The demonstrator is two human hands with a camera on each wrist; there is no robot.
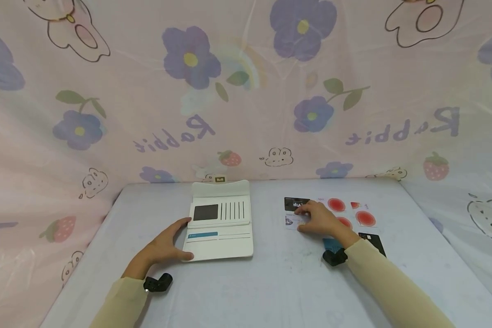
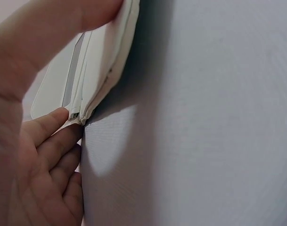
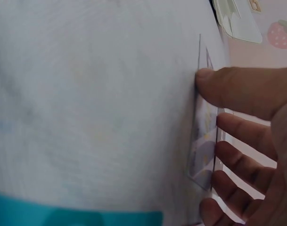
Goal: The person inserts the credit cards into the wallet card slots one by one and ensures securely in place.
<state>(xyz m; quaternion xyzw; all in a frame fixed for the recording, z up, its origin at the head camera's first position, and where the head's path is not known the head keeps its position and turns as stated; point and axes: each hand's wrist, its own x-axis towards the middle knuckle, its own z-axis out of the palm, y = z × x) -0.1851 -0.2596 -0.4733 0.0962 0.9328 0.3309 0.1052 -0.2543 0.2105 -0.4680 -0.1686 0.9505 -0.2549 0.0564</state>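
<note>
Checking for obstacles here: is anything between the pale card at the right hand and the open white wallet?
Nothing visible: only tabletop shows between the pale card and wallet; the left hand is on the wallet's left side.

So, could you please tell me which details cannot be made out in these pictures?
- Head view: lettering on the blue strip in the wallet, too small to read.
- Head view: part of the teal card, hidden by the right wrist's camera.
- Head view: part of the black chip card, covered by the right sleeve.
- Right wrist view: the pale card's print, blurred, slanted and partly behind the thumb.
</note>
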